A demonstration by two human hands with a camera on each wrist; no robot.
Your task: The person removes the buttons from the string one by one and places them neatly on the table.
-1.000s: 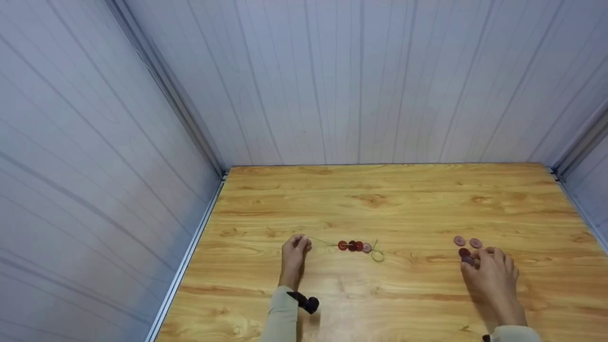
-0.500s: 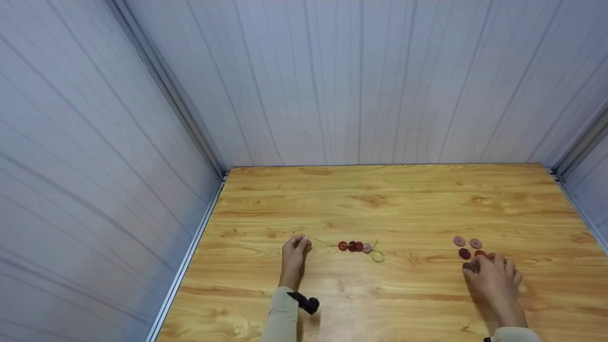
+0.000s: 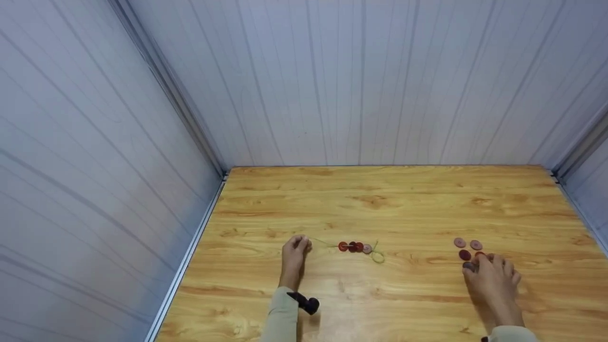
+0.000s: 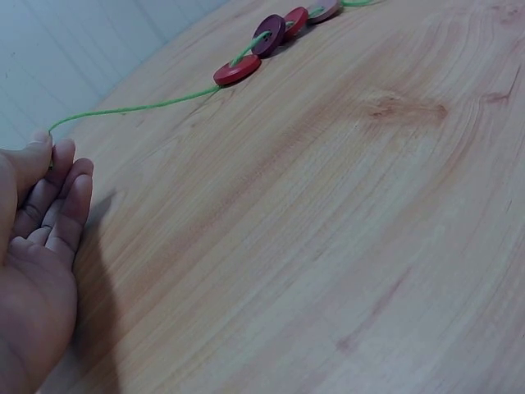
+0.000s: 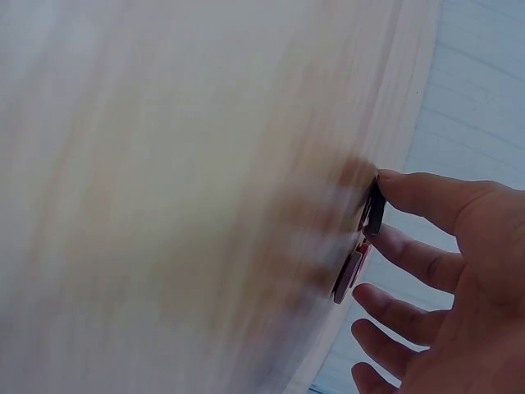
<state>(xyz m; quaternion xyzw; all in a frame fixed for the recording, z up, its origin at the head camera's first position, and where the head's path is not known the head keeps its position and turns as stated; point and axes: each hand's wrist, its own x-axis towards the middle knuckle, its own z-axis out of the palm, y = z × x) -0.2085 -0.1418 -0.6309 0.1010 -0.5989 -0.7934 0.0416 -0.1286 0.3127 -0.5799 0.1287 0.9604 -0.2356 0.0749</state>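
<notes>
My left hand [image 3: 293,256] pinches one end of a green cord [image 4: 139,107] between thumb and fingertips, at the table's centre-left. Threaded on that cord lie several buttons: a red button [image 4: 237,71], a dark purple button [image 4: 268,36], another red one and a pale pink button [image 3: 367,248]. Past them the cord ends in a loop [image 3: 377,257]. On the right, my right hand [image 3: 496,280] holds a dark greyish button [image 5: 376,205] by its edges between thumb and index finger, the other fingers spread loosely.
Beside my right hand lie loose buttons: two pink buttons [image 3: 459,242], a dark red button [image 3: 465,255] and a red button [image 3: 479,254] partly hidden by the fingers. The wooden table [image 3: 370,199] meets pale panel walls [image 3: 332,95] at the back and sides.
My right hand has shifted slightly toward me with the greyish button, away from the dark red one, and the red button now shows. The left hand and threaded cord stay in place.
</notes>
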